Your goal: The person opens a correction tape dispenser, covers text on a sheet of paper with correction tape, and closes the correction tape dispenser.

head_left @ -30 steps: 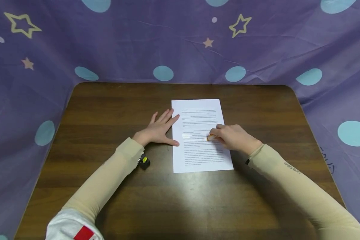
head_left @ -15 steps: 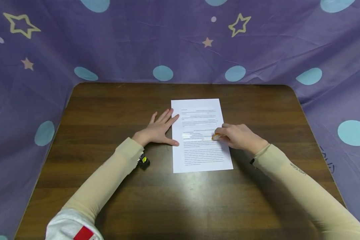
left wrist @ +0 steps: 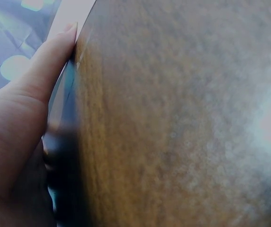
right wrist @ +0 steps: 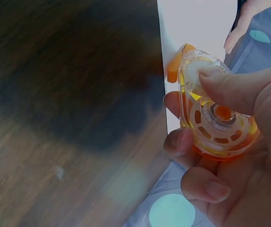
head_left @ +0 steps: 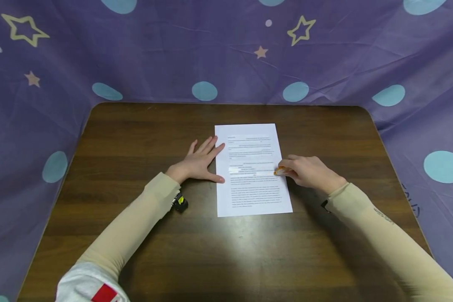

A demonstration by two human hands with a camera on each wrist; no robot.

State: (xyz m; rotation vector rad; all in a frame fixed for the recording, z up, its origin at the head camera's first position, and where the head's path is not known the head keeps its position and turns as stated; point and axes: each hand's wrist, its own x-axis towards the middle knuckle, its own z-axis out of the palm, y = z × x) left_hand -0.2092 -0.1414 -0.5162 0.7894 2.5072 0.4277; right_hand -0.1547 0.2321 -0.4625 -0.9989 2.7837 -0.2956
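On my head view, the left hand lies spread, grasping nothing, touching the paper's left edge, presumably to stop it sliding on the table. The right hand pinches the correction tape at the opposite edge, thumb against fingers, likely for steering its tip.

A brown wood-grain table with rounded far corners bears a white printed sheet, lying flat.
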